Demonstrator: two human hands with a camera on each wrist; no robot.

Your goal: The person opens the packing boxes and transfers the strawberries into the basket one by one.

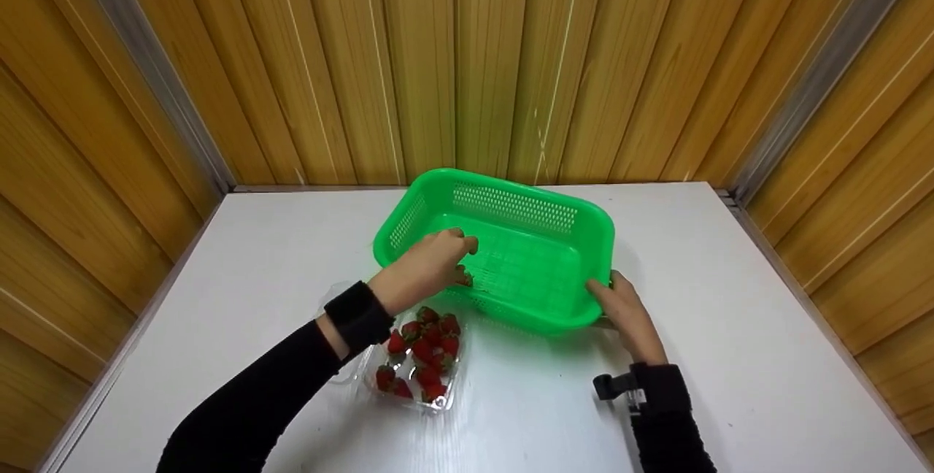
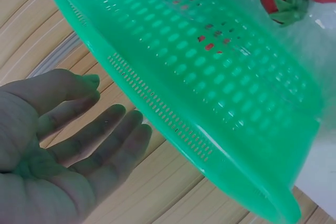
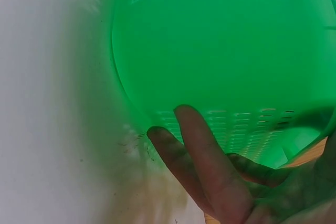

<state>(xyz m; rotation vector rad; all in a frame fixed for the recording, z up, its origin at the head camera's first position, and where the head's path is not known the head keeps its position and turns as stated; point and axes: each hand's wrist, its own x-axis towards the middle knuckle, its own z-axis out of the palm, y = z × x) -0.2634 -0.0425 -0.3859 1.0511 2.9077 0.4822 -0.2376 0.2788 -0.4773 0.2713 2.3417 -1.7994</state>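
A green plastic basket (image 1: 525, 265) with slotted side walls is at the middle of the white table. My right hand (image 1: 627, 312) grips its right end, the thumb over the rim. In the right wrist view, the fingers (image 3: 202, 156) lie against the outside of the wall. Over the near left rim hovers my left hand (image 1: 427, 265); the left wrist view shows its palm bare and its fingers (image 2: 113, 135) loosely bent, apart from the basket. Under the left wrist, several red strawberries (image 1: 423, 350) with green leaves lie in a clear plastic box (image 1: 440, 404).
The clear box's lid (image 1: 339, 371) appears to lie folded out on its left side, partly behind the left forearm. Wood-patterned panels (image 1: 489, 64) enclose the white table (image 1: 730, 356) at the back and both sides.
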